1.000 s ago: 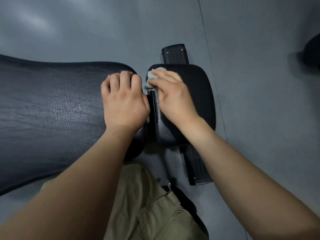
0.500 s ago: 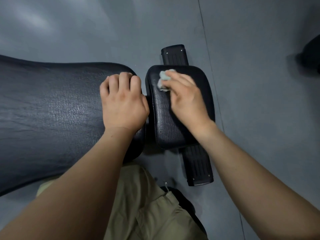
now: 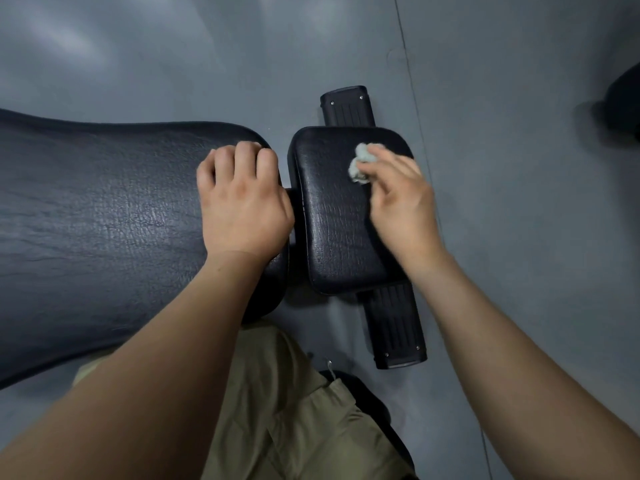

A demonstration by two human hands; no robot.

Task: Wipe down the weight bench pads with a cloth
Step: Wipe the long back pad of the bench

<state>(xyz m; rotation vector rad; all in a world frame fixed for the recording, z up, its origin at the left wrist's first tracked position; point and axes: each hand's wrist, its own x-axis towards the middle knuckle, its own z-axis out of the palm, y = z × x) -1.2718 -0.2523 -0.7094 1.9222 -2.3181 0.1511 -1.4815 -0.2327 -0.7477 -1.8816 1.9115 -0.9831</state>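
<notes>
A long black back pad (image 3: 104,216) of the weight bench fills the left side. A smaller black seat pad (image 3: 332,216) lies just right of it, across a narrow gap. My left hand (image 3: 242,202) rests on the right end of the long pad with its fingers curled over the far edge. My right hand (image 3: 398,199) pinches a small crumpled grey cloth (image 3: 362,164) and holds it against the upper middle of the small pad.
A black ribbed foot bar (image 3: 394,327) of the bench frame sticks out under the small pad toward me and away from me. Grey floor surrounds the bench. My khaki trouser leg (image 3: 284,410) is at the bottom. A dark object (image 3: 623,105) sits at the right edge.
My right hand has slid the cloth rightward across the small pad, from its left edge to its upper middle. My left hand has stayed on the long pad.
</notes>
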